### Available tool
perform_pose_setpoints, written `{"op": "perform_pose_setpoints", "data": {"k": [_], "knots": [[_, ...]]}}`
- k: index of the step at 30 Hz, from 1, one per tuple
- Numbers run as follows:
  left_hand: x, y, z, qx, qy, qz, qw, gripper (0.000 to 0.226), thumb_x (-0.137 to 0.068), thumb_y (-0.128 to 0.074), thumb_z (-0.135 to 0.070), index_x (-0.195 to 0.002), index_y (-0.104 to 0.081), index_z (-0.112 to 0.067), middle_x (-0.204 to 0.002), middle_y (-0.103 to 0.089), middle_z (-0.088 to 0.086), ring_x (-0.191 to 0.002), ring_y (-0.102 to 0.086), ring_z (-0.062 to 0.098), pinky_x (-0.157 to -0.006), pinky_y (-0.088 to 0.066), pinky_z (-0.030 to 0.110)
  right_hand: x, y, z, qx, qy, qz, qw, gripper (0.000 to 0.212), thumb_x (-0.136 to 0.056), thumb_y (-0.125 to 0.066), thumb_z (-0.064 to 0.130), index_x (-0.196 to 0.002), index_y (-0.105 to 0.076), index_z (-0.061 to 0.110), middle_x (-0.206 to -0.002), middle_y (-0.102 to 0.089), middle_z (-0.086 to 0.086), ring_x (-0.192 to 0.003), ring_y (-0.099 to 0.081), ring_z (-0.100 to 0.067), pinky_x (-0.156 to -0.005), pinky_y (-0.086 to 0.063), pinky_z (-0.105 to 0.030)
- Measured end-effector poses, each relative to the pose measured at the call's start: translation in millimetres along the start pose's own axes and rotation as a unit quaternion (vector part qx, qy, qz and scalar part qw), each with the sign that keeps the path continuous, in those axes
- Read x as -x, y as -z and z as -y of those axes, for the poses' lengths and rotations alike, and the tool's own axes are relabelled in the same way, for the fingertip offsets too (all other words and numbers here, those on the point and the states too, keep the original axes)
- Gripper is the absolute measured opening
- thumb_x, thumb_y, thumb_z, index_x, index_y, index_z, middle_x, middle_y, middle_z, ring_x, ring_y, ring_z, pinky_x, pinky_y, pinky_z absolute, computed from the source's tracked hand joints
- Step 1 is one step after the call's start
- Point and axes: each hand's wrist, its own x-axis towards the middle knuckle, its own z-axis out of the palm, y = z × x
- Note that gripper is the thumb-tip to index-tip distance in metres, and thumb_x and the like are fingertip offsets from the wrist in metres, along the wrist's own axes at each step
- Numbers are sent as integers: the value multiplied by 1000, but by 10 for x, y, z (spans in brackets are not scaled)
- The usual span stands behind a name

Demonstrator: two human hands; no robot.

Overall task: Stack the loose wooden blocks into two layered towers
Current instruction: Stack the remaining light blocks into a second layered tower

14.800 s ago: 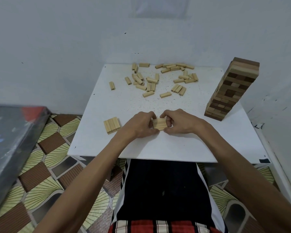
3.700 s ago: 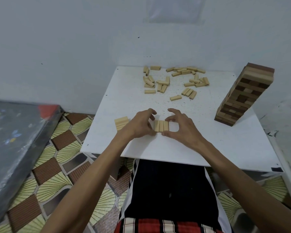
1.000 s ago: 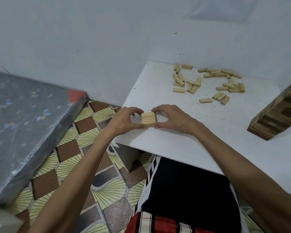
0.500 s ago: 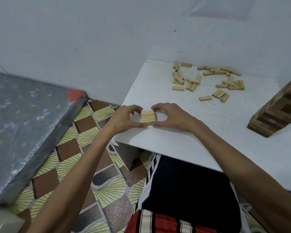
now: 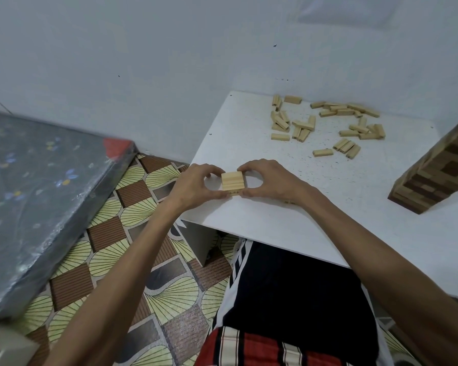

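Both forearms reach forward, converging. Left hand [image 5: 196, 184], right hand [image 5: 270, 180] face each other, thumbs and fingers curled, pinching block stack [image 5: 232, 180] from opposite sides.

The frame's right edge is cutting off the top of the striped block tower [image 5: 439, 175]. The left hand [image 5: 193, 185] and right hand [image 5: 271, 180] are covering the sides of the small block stack [image 5: 232, 180], whose top layer is hiding most of the layer beneath. The wrapped mattress [image 5: 37, 194] is running off the left edge.
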Motion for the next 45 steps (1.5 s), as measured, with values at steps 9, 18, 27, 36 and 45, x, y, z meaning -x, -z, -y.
{"op": "perform_pose_setpoints", "data": {"k": [9,18,27,36,45], "knots": [[9,-7,23,8,4,5,1000,73,-63,-82,-68,-127,-63,-37,-114,-66,-23,-104,-56,8,-91,-48,43,24,27,28,-14,-7,8,1000,69,-81,-83,47,-141,-55,29,-138,-60,12,-126,-50,-7,-105,-43,-32],[53,23,35,71,14,10,997,85,-65,-90,-54,-139,-55,-30,-118,-69,-23,-108,-58,6,-101,-46,45,65,12,-9,-83,-22,4,996,84,-81,-85,40,-151,-40,29,-137,-62,16,-134,-49,-7,-107,-33,-26],[49,7,42,70,13,3,997,78,-66,-91,-49,-135,-59,-30,-116,-70,-24,-107,-58,3,-101,-45,47,51,3,-44,-93,-22,3,995,81,-81,-87,37,-148,-43,30,-135,-64,16,-127,-47,4,-102,-33,-22],[84,-47,30,54,7,-25,998,78,-66,-90,-51,-134,-58,-33,-115,-70,-21,-111,-58,8,-101,-43,49,55,-34,-74,-98,-28,-5,995,89,-80,-88,34,-152,-36,31,-133,-66,15,-130,-48,-1,-106,-32,-26],[114,-77,12,49,17,-55,997,74,-67,-89,-52,-131,-58,-32,-113,-73,-21,-117,-58,11,-101,-43,48,68,-44,-86,-96,-32,-12,995,88,-79,-88,37,-151,-37,33,-131,-65,19,-136,-46,-9,-112,-33,-33]]}}
